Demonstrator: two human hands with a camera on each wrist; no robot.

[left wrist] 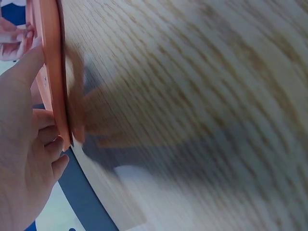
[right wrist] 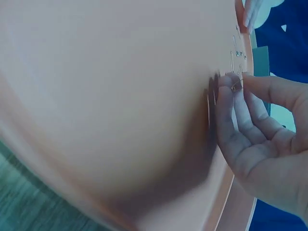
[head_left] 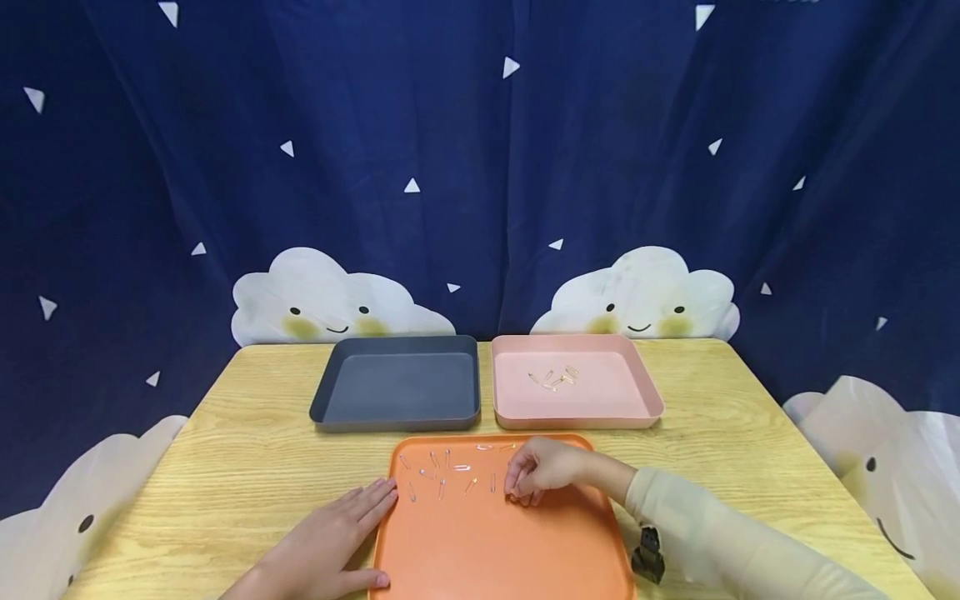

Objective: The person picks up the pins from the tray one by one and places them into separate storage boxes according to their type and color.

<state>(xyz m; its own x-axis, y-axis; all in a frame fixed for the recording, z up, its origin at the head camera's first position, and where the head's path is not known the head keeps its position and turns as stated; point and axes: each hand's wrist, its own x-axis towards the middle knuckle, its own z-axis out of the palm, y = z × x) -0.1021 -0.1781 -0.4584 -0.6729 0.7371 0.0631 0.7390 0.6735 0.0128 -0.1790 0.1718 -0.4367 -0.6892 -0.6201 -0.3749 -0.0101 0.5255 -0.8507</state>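
Note:
My right hand (head_left: 542, 467) is over the upper right part of the orange tray (head_left: 498, 550). Between thumb and fingertips it pinches a safety pin (right wrist: 237, 86), gold-coloured in the right wrist view. Several silver and gold safety pins (head_left: 461, 468) lie spread along the tray's far side, left of that hand. At the tray's left rim (left wrist: 54, 72) rests my left hand (head_left: 330, 537), fingertips and thumb touching the edge and nothing held. In the left wrist view its fingers are slightly bent against the rim.
Behind the orange tray stand a dark grey tray (head_left: 405, 387) on the left and a pink tray (head_left: 600, 396) on the right. Several gold safety pins (head_left: 557, 381) lie in the pink one. All stand on a wooden table (head_left: 210, 458) before a blue curtain (head_left: 465, 125).

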